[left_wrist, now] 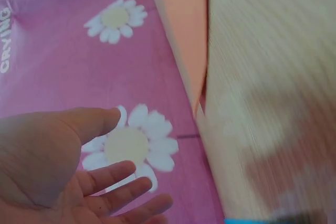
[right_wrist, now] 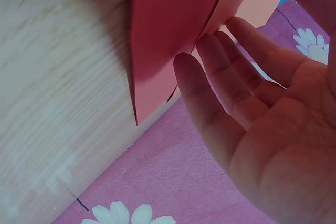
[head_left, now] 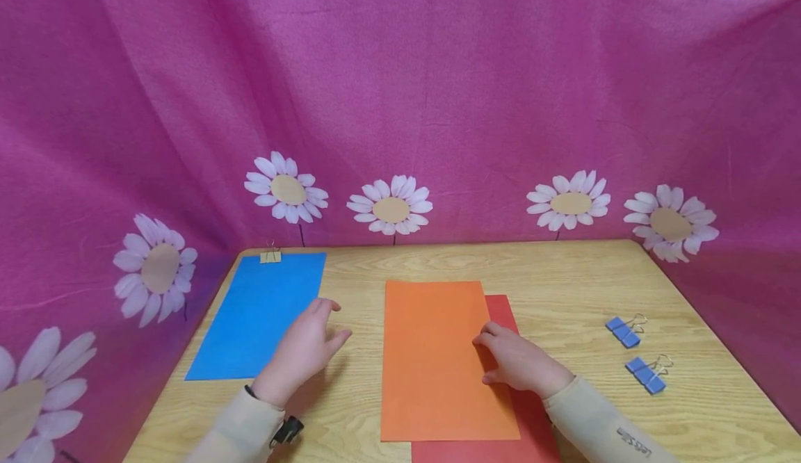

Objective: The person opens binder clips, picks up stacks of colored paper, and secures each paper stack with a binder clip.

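Observation:
My left hand [head_left: 306, 345] hovers near the lower right part of a blue sheet [head_left: 263, 317], thumb and fingers apart. The left wrist view shows that hand [left_wrist: 68, 166] holding nothing. In the middle of the table lies an orange sheet [head_left: 438, 366], partly over a red sheet [head_left: 475, 452] that sticks out at its right and front edges. My right hand [head_left: 519, 359] is at the orange sheet's right edge. In the right wrist view its loosely bent fingers [right_wrist: 212, 72] lie close to the edge between the red and orange sheets; whether they press cannot be told.
A yellow binder clip [head_left: 270, 257] sits on the blue sheet's far edge. Two blue binder clips [head_left: 624, 331] lie at the right on the wooden table [head_left: 350, 414]. A magenta cloth [head_left: 400, 87] printed with white daisies hangs behind the table and along its sides.

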Motion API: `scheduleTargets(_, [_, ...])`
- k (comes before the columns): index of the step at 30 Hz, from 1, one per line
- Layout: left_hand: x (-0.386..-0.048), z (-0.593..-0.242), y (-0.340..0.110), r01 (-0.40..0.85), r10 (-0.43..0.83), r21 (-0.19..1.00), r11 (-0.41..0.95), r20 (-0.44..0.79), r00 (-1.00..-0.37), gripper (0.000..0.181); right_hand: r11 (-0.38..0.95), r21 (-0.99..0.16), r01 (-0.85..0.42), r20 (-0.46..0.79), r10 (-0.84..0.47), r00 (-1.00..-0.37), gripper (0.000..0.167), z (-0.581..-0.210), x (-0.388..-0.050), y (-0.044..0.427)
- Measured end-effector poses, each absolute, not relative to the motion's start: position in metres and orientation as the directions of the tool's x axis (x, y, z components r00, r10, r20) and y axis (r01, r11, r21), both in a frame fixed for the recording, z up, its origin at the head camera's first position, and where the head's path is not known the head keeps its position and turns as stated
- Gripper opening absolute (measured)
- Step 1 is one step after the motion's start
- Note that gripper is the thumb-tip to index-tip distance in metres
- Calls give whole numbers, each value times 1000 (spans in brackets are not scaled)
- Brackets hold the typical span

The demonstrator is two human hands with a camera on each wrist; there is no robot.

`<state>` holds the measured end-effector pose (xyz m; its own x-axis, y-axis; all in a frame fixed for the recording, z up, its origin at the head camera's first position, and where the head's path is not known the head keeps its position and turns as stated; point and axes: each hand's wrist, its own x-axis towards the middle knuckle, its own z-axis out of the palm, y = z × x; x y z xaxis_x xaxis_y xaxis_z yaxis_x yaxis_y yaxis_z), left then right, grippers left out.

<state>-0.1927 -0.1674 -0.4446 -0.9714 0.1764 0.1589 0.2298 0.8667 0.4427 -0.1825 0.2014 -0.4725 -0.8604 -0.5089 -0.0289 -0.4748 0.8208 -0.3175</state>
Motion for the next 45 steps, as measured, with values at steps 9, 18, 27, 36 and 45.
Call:
scheduleTargets(9, [-179,-450,-145,299,275,450,842,119,-954,45,838,-333,-432,-60,-476,-877,55,-472,-181,200])
scheduleTargets(18, [-165,-457,-131,371,402,432,822,20,-915,48,839,-338,-427,-64,-473,-879,55,-472,-181,200])
scheduleTargets(27, [-156,-464,-122,403,461,384,831,-69,-885,56,845,-340,-413,-72,-461,-884,56,-471,-181,199])
scheduleTargets(36, [-150,-467,-110,413,472,384,826,-68,-879,56,848,-338,-407,-71,-455,-888,57,-471,-180,198])
scheduleTargets(45, [-147,-471,-105,458,513,321,829,-109,-852,60,854,-343,-391,-85,-443,-893,58,-472,-181,198])
